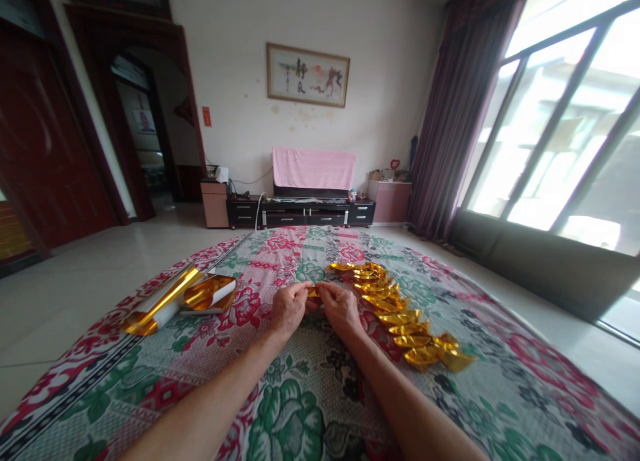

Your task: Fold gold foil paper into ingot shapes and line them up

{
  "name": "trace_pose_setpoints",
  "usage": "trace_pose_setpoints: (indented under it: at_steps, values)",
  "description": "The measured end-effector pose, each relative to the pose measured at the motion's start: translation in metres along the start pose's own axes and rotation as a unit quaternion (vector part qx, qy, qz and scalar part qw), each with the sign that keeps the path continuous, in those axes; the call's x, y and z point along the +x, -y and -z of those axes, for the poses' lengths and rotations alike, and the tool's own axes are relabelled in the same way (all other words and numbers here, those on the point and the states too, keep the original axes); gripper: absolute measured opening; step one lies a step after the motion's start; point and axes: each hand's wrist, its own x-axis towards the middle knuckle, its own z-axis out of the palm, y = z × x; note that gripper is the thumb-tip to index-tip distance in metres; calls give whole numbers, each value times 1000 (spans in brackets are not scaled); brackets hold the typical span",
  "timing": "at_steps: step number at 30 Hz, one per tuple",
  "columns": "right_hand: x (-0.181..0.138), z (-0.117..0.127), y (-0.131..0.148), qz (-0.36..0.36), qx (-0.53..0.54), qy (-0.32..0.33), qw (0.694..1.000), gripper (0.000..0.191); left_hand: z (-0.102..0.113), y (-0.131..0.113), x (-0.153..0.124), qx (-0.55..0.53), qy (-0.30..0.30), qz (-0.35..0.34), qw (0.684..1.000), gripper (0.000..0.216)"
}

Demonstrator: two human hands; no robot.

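Between my two hands is a small folded piece of gold foil paper (pixel 313 292), mostly covered by fingers. My left hand (pixel 290 308) pinches one end of it, and my right hand (pixel 341 306) pinches the other. Both are held over the middle of the flowered cloth (pixel 287 408). Just right of my right hand, several folded gold paper ingots (pixel 395 304) lie in a slanting row. To the left of my left hand are curled sheets of gold foil paper (pixel 210 292) with white backs, one of them rolled into a long tube (pixel 165 304).
The cloth covers a rounded surface with its far edge near a low black TV cabinet (pixel 285 218). A pink towel (pixel 314 168) drapes over the screen there. Tall windows and a purple curtain (pixel 457 101) stand at right, a dark red door (pixel 45 128) at left.
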Motion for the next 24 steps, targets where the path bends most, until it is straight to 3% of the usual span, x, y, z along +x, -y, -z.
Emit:
trace_pose_setpoints:
  at_steps: [24]
  values:
    - [-1,4,4,-13,-36,8,999,31,-2,2,-1,32,17,0,999,35]
